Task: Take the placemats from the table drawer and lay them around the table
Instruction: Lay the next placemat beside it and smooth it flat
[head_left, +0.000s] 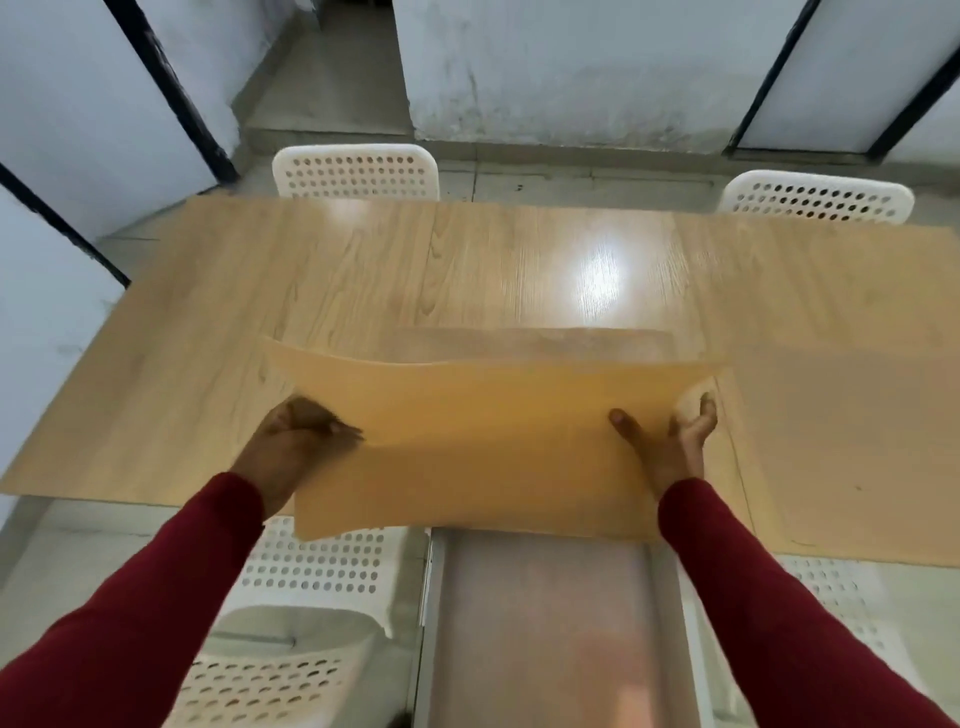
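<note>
Person stands at the near long edge of the wooden table (363, 270), both hands up holding one tan placemat (493, 431) by its short ends; left hand (296, 441) grips the left end, fingers curled over the top and blurred, thumb side not readable; right hand (675, 436) pinches the right end, thumb on top of the sheet, fingers curled under its edge; both closed on the mat, nothing else held.

Placemat is in the air over the near middle of the tabletop, far edge raised, middle sagging between the hands; two-end hold is probably there because the sheet is thin and floppy and would fold if held at one point; near edge overhangs the open drawer (545, 623) below.

Drawer is pulled out from under the near edge, between the person's sleeves; contents blurred, pale sheet-like surface inside, cannot tell how many mats remain.

A flat tan sheet that looks like a second placemat (831, 441) lies on the table at near right, just beside the right hand.

White perforated chairs: far left chair (358, 169), far right chair (815, 197), near chair (311, 571) at lower left.

Judgement: mat out of drawer, about to be laid at the near seat; early in the task.
</note>
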